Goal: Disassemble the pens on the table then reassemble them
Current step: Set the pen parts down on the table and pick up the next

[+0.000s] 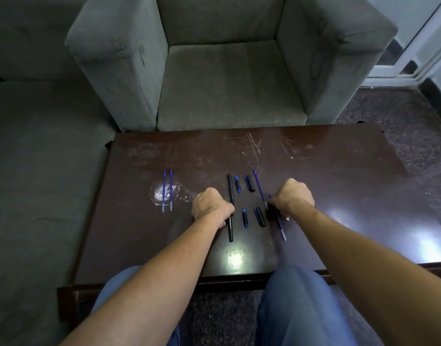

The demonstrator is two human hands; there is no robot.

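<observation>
Pen parts are lying sorted in rows on the table (339,196), likely so matching pieces are easy to find. Taking the near black barrel (230,228) as landmark: the left hand (210,207) is curling closed just left of it, touching it; the right hand (293,197) is pinching a blue refill (279,222) to its right. Two refills (167,191) are lying well left. No containers are showing.

Blue refills (167,190) and black barrels (230,188) on a scratched dark-brown table (339,176); grey armchair (226,71).
</observation>
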